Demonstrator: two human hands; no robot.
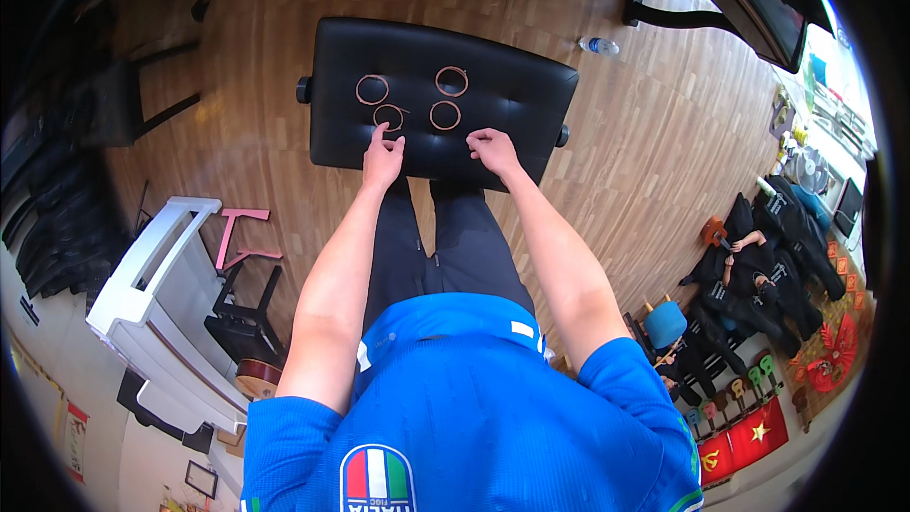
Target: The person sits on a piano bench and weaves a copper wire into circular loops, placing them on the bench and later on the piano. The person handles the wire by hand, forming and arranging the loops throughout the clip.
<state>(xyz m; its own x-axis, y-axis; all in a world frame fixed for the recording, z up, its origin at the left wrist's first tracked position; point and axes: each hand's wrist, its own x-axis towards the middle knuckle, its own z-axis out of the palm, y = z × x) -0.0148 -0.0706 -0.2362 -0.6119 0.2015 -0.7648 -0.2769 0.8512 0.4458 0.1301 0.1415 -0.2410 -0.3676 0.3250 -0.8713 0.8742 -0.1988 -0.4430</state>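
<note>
Both forearms outstretched, left hand (pixel 383 156) fingertip touching coiled ring (pixel 389 117).

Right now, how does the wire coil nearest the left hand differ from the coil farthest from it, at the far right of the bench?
The near-left coil lies at the fingertips of the left hand; the far-right coil lies apart from both hands. The near-left coil is on the near row; the far-right coil is on the far row. Both are thin coppery rings, flat on the black bench.
</note>
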